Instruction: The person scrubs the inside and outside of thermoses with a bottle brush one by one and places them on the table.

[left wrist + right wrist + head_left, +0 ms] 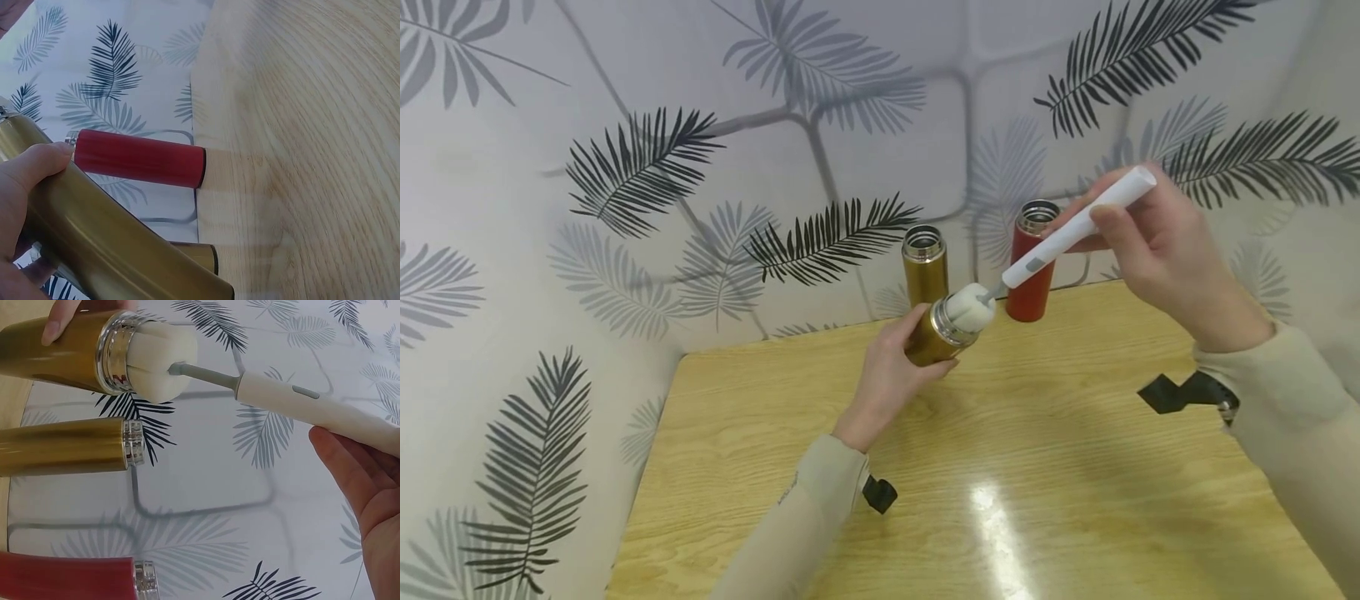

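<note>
My left hand grips a gold thermos bottle round its body, tilted with its open steel mouth toward the right hand. In my right hand is the white handle of a bottle brush, pinched between thumb and fingers. The brush's white sponge head sits at the bottle's mouth, part of it inside the rim and the rest bulging out. A short grey neck joins sponge and handle. How far the sponge reaches inside is hidden by the bottle wall.
A second gold bottle stands uncapped at the back of the wooden table, just behind the held one. To its right stands an uncapped red bottle. The leaf-patterned wall rises directly behind them.
</note>
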The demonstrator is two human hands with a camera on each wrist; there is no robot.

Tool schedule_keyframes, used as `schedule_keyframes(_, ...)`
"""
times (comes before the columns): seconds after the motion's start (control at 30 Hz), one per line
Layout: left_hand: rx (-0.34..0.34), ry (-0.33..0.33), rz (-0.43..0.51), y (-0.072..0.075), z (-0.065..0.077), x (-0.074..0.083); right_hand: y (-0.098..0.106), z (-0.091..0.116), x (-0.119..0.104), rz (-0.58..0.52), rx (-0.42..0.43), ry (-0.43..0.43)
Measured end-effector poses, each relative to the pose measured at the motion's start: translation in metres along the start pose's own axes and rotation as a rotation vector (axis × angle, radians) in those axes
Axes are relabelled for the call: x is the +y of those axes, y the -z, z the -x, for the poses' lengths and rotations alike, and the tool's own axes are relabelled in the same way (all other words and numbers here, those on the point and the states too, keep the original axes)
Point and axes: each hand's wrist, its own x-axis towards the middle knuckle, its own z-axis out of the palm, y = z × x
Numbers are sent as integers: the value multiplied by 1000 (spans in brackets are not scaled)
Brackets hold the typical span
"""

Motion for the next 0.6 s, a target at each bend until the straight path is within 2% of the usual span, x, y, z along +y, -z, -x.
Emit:
schedule_keyframes(0.23, 8, -9, -19, -1, -1, 0, 0, 0, 0, -23, 50, -2)
schedule_keyframes(0.47, 13, -22, -23, -1, 1, 2, 1, 3, -5, 42, 97, -63)
schedule_keyframes(0.6, 15, -31, -41, -1, 1, 2, 1, 4, -5, 50, 116, -64)
